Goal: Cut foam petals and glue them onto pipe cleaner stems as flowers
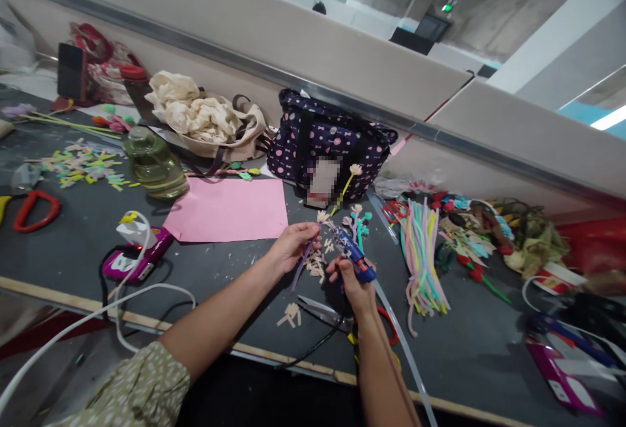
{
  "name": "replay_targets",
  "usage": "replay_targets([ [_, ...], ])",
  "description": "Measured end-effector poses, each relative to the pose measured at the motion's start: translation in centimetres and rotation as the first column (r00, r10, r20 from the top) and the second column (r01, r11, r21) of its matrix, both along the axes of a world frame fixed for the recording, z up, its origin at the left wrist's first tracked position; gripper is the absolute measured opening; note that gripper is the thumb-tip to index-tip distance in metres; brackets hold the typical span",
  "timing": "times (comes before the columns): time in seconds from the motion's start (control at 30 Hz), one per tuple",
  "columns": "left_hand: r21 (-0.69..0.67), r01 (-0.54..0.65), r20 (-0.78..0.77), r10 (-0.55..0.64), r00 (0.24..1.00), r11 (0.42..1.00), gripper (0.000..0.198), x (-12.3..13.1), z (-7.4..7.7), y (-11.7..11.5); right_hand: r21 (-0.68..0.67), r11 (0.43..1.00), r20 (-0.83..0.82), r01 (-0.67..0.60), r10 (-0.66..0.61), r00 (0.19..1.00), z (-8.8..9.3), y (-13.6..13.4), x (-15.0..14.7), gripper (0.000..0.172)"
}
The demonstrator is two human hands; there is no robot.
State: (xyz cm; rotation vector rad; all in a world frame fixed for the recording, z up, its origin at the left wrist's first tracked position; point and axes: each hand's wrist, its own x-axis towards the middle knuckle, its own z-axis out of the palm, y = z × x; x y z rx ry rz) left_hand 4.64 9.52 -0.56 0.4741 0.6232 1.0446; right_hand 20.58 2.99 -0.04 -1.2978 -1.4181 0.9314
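My left hand pinches a purple stem with a small cream flower at its top. A blue glue gun is gripped in my right hand, its nozzle close to the flower. Cream cut pieces lie on the dark table between my hands, and more pieces lie nearer the front edge. Below the glue gun are scissors, partly hidden by my right forearm. Another cream flower on a yellow stem stands out behind my hands.
Pink paper, a green bottle and a purple power strip are on the left, with a white cable. A dark patterned bag stands behind. Pastel fuzzy stems and a clear glue stick lie on the right.
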Motion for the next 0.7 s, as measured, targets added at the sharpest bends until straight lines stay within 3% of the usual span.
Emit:
replay_targets([
  [0.27,0.044,0.007,-0.025,-0.006,1.000,0.999,0.028,0.09,-0.03,-0.11,-0.054,0.999,-0.037,0.004,-0.006,0.999,-0.46,0.06,-0.41,0.036],
  [0.53,0.033,0.016,-0.021,-0.015,1.000,0.999,0.032,0.11,-0.04,-0.23,-0.007,1.000,-0.029,0.008,-0.008,1.000,-0.82,0.06,-0.32,0.031],
  [0.7,0.035,0.020,-0.027,-0.019,0.999,0.999,0.033,0.12,-0.13,-0.16,0.034,0.999,0.062,0.039,-0.041,0.997,-0.88,0.07,-0.17,0.034],
])
